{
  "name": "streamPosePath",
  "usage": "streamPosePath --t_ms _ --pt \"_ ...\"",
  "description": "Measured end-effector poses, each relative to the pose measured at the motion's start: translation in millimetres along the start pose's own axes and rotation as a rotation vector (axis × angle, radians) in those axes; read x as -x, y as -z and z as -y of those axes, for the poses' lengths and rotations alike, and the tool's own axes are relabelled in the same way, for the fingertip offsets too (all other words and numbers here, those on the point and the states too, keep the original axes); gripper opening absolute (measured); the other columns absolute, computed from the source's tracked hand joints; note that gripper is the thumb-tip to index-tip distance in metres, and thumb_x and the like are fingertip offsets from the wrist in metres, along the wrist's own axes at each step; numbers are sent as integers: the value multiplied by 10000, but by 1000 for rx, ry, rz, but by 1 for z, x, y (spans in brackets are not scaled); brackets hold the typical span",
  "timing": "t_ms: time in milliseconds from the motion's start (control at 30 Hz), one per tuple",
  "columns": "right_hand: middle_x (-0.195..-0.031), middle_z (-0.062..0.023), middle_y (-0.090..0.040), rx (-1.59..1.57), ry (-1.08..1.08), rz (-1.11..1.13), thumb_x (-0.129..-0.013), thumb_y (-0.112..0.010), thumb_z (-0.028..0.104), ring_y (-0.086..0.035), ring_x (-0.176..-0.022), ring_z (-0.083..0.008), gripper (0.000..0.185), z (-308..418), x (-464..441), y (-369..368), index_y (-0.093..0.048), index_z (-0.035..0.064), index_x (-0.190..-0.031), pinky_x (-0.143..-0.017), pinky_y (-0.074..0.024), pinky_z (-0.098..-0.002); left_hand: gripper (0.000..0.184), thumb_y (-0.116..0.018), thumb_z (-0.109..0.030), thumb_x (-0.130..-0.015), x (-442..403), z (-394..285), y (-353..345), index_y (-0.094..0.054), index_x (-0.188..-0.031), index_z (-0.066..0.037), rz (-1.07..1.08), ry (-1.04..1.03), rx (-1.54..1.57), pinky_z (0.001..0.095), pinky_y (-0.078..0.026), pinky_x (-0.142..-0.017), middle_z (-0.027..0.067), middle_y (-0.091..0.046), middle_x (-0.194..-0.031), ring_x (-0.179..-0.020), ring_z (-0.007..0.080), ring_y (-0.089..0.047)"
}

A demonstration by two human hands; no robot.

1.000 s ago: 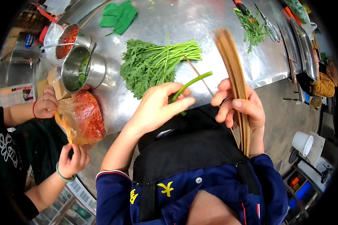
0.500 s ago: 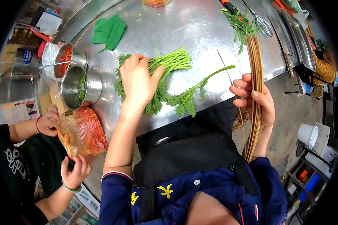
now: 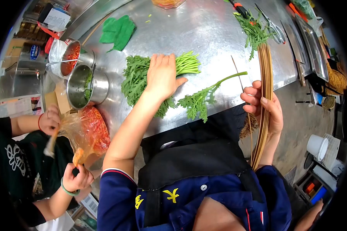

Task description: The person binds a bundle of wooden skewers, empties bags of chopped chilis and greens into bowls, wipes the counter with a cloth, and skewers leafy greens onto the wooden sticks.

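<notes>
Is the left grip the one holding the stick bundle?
No, the right grip holds the stick bundle, while the left grip is on the leafy greens.

My steel table point(image 3: 212, 32) carries the greens point(image 3: 137, 82), a loose sprig point(image 3: 198, 102) near my side, leaf scraps point(image 3: 254, 35) beside the scissors point(image 3: 273, 27), two pots point(image 3: 100, 85), and a green cloth point(image 3: 119, 34), or possibly a glove.

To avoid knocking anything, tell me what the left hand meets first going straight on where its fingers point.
Past the leafy greens, across metal tabletop, the left hand would probably first meet the container at the picture's top edge, though depth is unclear.
</notes>
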State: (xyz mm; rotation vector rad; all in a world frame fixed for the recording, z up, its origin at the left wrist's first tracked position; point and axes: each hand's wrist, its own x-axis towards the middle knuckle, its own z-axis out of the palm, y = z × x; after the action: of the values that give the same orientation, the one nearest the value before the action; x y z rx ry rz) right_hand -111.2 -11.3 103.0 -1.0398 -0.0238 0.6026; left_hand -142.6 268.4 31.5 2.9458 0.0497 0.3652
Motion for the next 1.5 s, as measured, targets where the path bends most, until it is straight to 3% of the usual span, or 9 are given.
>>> streamPosePath --t_ms 267,367,467,733,833,1000,1200,1300,1500 --pt "-1038 -227 -548 79 131 11 -797 -490 132 -578 -962 -314 426 17 -10 -1 -402 -66 -1164 -790 -518 -385 267 -668 -194 -685 -22 6 -14 -496 -790 -18 66 175 -80 405 -401 -730 142 -567 -804 -798 315 -562" --pt "-1085 -214 -535 24 133 84 -842 -447 123 -556 -1013 -298 430 18 -17 6 -348 -75 -1210 -830 -507 -372 357 -669 -211 -685 -24 5 -16 -507 -917 7 87 207 -70 409 -398 -765 177 -558 -887 -859 322 -545" --pt "-1071 -202 -543 -7 40 134 -848 -444 110 -565 -1000 -286 415 10 -17 7 -347 -65 -1211 -767 -538 -331 508 -668 -244 -693 -22 -9 11 -470 -1066 38 -352 -11 -152 418 -392 -810 216 -523 -1000 -937 331 -512" --pt "-917 -174 -552 -31 28 237 -816 -470 134 -614 -880 -261 394 5 -12 -19 -357 -67 -1136 -608 -568 -277 599 -611 -339 -772 -15 -70 45 -426 -1181 57 -111 -37 1202 338 -342 -944 187 -474 -1165 -1115 275 -451" --pt "-879 -161 -552 -9 32 237 -813 -484 157 -628 -778 -228 395 4 -8 -28 -363 -59 -1120 -544 -552 -237 399 -588 -287 -809 -14 -76 65 -531 -1045 30 180 -29 1409 291 -432 -775 137 -600 -909 -878 183 -566" --pt "-783 -111 -514 84 56 322 -727 -588 162 -520 -539 -144 415 4 -5 -24 -399 -23 -1047 -480 -475 -217 272 -617 -189 -795 -13 -83 67 -524 -654 24 10 68 1403 253 -315 -446 9 -428 -523 -522 52 -346" --pt "-719 -96 -458 133 55 221 -650 -628 114 -497 -557 -154 308 -3 10 -39 -421 19 -857 -487 -476 -283 304 -635 -248 -758 -9 -86 90 -533 -660 21 -42 -8 1091 312 -358 -457 94 -485 -515 -460 179 -467" --pt "-737 -112 -494 174 -12 191 -708 -581 54 -455 -415 -119 231 0 11 -32 -424 10 -872 -328 -395 -185 314 -642 -282 -737 -8 -86 90 -563 -780 18 -11 -15 1030 343 -411 -561 138 -563 -679 -612 273 -540" --pt "-788 -92 -508 246 174 263 -757 -587 69 -474 -483 -91 273 30 -18 -10 -444 2 -980 -401 -421 -175 461 -665 -288 -711 7 -74 85 -512 -1033 5 -438 4 901 338 -398 -789 139 -499 -1008 -920 288 -498"
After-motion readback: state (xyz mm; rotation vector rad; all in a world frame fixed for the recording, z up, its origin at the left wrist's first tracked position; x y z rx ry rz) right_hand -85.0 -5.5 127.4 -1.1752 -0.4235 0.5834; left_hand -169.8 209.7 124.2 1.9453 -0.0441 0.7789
